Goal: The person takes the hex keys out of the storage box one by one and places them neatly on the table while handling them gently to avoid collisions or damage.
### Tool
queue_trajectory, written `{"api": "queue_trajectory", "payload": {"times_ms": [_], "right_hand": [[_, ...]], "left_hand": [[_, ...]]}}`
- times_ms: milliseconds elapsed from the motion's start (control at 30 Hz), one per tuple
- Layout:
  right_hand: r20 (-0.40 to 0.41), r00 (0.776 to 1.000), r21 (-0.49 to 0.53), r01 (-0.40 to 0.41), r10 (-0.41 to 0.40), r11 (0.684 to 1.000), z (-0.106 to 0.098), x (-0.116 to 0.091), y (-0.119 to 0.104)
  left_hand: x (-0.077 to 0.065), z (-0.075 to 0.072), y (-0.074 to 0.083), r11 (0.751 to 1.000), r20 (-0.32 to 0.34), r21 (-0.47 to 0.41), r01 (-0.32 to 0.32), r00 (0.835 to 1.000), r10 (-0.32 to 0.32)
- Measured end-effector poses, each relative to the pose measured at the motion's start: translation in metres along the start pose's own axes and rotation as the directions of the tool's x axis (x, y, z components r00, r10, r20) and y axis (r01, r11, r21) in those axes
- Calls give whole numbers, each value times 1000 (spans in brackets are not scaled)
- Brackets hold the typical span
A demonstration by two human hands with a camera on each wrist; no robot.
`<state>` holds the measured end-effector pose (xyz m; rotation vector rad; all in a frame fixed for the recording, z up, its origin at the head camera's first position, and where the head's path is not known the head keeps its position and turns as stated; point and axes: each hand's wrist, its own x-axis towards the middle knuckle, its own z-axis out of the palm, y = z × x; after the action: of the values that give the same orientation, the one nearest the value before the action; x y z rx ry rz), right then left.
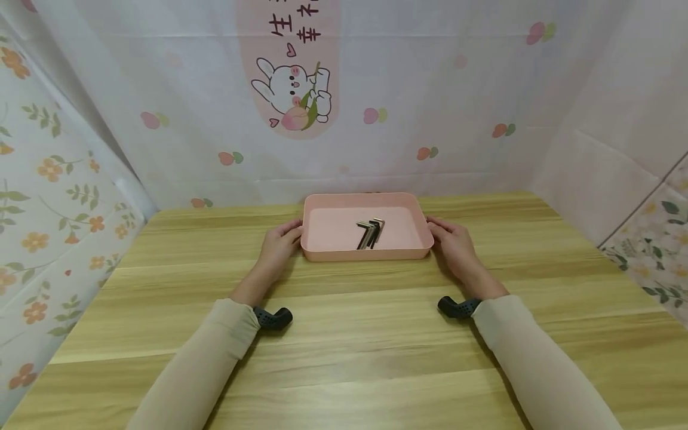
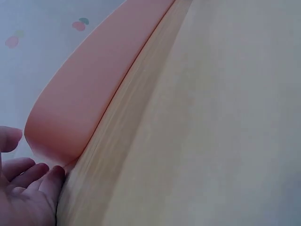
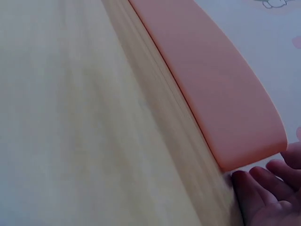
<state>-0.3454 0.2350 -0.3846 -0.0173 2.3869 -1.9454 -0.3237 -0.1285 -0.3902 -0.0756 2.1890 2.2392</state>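
A shallow pink tray point(image 1: 333, 226) sits flat near the back of the table. Several L-shaped hex keys point(image 1: 371, 233), black and brass-coloured, lie bunched inside, right of its middle. At the tray's left end is my left hand point(image 1: 278, 246), fingertips right at the wall. My right hand point(image 1: 455, 248) mirrors it at the right end. In the left wrist view the fingers point(image 2: 28, 175) are relaxed beside the tray corner, with the thumb near its rim. The right wrist view likewise shows loosely bent fingers point(image 3: 270, 183) at the tray's corner point(image 3: 254, 141).
Under the tray is a wood-grain table point(image 1: 355, 358), its back edge just behind the tray. A white printed curtain point(image 1: 403, 77) hangs behind it, and a floral cloth point(image 1: 48, 233) borders the left side. Each wrist wears a black strap device point(image 1: 274, 319).
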Motion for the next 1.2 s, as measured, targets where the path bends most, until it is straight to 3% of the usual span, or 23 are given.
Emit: {"api": "queue_trajectory", "payload": {"times_ms": [167,533,933,1200], "right_hand": [[44,999,76,-34,31,997,-2,4,-1],[76,995,99,-76,69,992,2,15,-4],[135,989,35,-73,68,997,-3,15,-1],[192,979,37,-75,67,996,-7,10,-4]], "left_hand": [[9,0,-1,1000,-21,-24,15,1000,-16],[25,-2,-1,999,-45,-15,52,998,-52],[19,-3,1,998,34,-30,49,998,-48],[12,-9,-2,1000,80,12,6,997,-7]]}}
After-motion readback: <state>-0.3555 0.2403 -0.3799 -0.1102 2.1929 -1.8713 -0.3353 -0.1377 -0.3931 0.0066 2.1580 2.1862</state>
